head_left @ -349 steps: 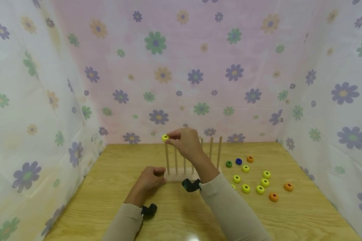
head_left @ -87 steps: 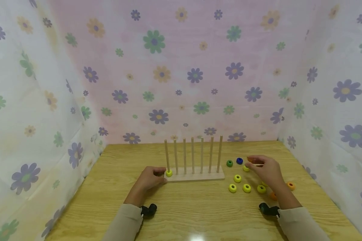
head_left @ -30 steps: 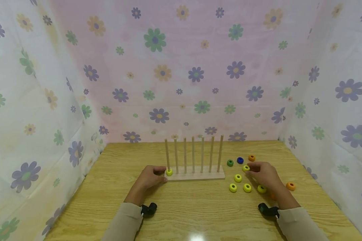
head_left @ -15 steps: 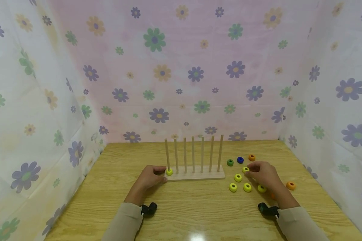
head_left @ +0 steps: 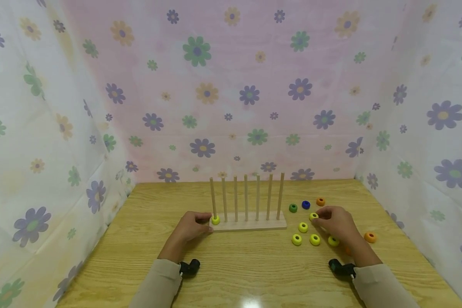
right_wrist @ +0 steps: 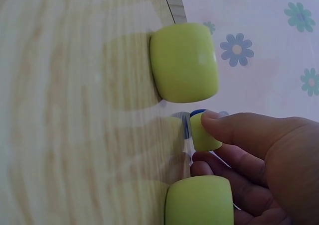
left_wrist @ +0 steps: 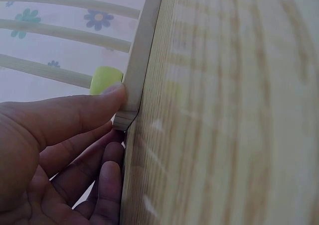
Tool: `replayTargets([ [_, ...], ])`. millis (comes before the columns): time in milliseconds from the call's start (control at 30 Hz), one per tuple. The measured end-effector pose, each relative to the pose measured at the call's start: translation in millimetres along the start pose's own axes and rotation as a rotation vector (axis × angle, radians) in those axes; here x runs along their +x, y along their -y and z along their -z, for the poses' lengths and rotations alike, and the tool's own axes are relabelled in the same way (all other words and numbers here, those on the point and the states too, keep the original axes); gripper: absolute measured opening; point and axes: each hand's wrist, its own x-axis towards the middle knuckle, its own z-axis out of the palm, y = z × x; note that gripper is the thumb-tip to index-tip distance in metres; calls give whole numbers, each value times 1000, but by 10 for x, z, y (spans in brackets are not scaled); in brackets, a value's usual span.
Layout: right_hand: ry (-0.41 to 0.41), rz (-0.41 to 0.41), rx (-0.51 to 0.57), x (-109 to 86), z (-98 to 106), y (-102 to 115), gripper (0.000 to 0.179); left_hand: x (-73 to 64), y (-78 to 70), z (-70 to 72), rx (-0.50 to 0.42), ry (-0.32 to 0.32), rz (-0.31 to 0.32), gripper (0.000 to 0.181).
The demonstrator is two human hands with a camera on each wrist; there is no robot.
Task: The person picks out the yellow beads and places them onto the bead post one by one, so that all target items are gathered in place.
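A wooden peg rack (head_left: 250, 224) with several upright pegs stands mid-table. One yellow bead (head_left: 215, 220) sits at the foot of its leftmost peg. My left hand (head_left: 190, 226) grips the rack's left end; the left wrist view shows the thumb (left_wrist: 107, 100) at the base's end near the bead, with the fingers curled behind. On the right, my right hand (head_left: 336, 222) pinches another yellow bead (right_wrist: 203, 133) between thumb and fingers, low at the tabletop. Loose yellow beads (head_left: 303, 227) lie around that hand, one partly covered by it.
Behind the held bead are a green bead (head_left: 293, 208), a blue bead (head_left: 306, 205) and an orange bead (head_left: 321, 201). Another orange bead (head_left: 370, 237) lies right of my hand; one more is mostly hidden under the wrist. Flowered cloth (head_left: 231, 85) surrounds the wooden table (head_left: 231, 265).
Earlier, my right hand held a yellow bead atop the leftmost peg; one now sits at its foot. That hand went to the loose beads, lately drawing one slightly nearer. My left hand stays put.
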Motion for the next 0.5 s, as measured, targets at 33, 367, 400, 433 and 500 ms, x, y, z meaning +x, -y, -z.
replayTargets([
  [33,0,2,1,0,0,-3,39,0,-2,-1,0,1,0,48],
  [367,-21,16,-7,2,14,35,43,-11,-16,6,20,1,-2,50],
  [400,-26,25,-8,4,13,47,42,-15,-20,9,17,0,-2,50],
  [433,-33,36,-12,7,11,55,41,-17,-21,10,12,2,1,50],
  [500,-48,55,-18,12,4,79,39,-24,-22,13,10,3,1,49],
])
